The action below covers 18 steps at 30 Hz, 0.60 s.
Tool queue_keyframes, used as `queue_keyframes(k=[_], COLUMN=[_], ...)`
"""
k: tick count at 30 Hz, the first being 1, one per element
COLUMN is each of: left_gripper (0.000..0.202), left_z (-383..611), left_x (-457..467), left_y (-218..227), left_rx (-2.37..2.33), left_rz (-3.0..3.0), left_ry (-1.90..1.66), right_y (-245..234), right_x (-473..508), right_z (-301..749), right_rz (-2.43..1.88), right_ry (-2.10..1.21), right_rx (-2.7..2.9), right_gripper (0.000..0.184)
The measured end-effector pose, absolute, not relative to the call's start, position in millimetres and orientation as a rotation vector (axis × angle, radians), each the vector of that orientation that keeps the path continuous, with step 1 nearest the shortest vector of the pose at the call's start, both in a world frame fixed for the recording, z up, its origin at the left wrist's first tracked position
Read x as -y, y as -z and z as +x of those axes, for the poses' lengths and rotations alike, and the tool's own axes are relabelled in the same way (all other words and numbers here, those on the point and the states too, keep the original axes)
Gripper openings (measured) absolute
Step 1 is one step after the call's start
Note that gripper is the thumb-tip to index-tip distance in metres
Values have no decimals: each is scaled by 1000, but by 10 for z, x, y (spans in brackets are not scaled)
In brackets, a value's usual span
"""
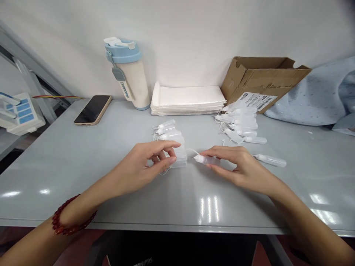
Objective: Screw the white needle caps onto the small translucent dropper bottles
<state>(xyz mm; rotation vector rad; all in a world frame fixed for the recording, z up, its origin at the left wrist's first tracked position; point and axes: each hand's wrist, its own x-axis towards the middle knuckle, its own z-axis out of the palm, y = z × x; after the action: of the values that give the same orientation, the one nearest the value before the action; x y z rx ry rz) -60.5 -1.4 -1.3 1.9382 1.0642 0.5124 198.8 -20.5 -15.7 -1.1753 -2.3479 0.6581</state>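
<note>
Bottles of translucent plastic, small and slim with white pointed caps, lie about both hands on the grey table (pixel 83 177). The right hand (pixel 238 164) holds one such dropper bottle (pixel 206 159) on its side, fingers closed lightly along the body, the white cap end poking out towards the left hand. A thin white tether curls off that cap. The left hand (pixel 144 166) rests palm-down just across from it, thumb and forefinger pinched together at the edge of a row of bottles (pixel 173 142) that runs away from its fingertips; what exactly the pinch grips is too small to tell. A band of dark red beads (pixel 68 220) circles the left wrist. Both forearms reach in from the near edge, wrists low over the surface.

Just beyond the right hand lies a loose bottle (pixel 270 160), and farther off a heap of bottles (pixel 241 123). Behind that heap a cardboard box (pixel 260 79) lies tipped over, its white shipping label (pixel 256 100) printed too small to read. Beyond the left hand stand a stack of white pads (pixel 188 99) and a cream tumbler (pixel 129 74) with a blue lid; lettering runs down its side, blurred. A phone (pixel 93 109) lies face-up well to the left.
</note>
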Motion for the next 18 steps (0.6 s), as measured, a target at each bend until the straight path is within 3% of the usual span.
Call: queue_keyframes(k=[18], left_gripper=[10], left_z=[-518], left_x=[69], left_y=[61], left_rx=[-1015], left_rz=[2015], left_ry=[-638], right_y=[153], right_x=[244], right_z=[1953], right_rz=[-1117], right_ry=[-794], right_rx=[2295], right_gripper=[28])
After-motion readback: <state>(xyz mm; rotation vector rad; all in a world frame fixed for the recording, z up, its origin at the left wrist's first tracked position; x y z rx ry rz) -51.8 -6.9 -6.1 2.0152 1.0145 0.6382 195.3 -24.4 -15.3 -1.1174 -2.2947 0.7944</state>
